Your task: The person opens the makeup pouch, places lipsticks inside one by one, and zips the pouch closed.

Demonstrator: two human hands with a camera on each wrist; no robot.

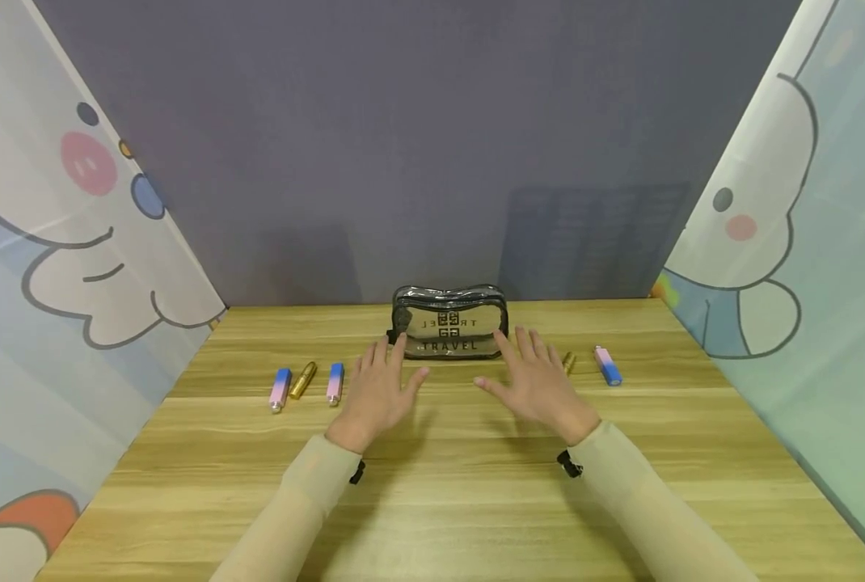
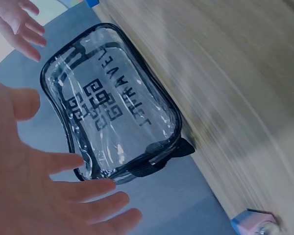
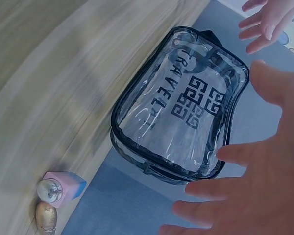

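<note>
A clear zip pouch (image 1: 432, 325) with black trim and the word TRAVEL stands upright at the back of the table. My left hand (image 1: 377, 392), palm down, spreads its fingers before the pouch's left side. On the other side my right hand (image 1: 537, 384) does the same, thumb pointing inward. Both hands hold nothing. The pouch's clear front (image 2: 108, 98) fills the middle of the left wrist view, beyond the fingers. Behind the right fingers, a gold tube (image 1: 568, 362) is partly hidden. Beside it lies a pink-and-blue tube (image 1: 607, 366).
Left of the left hand lie a pink-and-blue tube (image 1: 335, 383), a gold tube (image 1: 304, 380) and another pink-and-blue tube (image 1: 280, 388). A grey panel (image 1: 432, 162) rises behind the wooden table (image 1: 447, 501). Cartoon-printed curtains (image 1: 32, 267) flank both sides.
</note>
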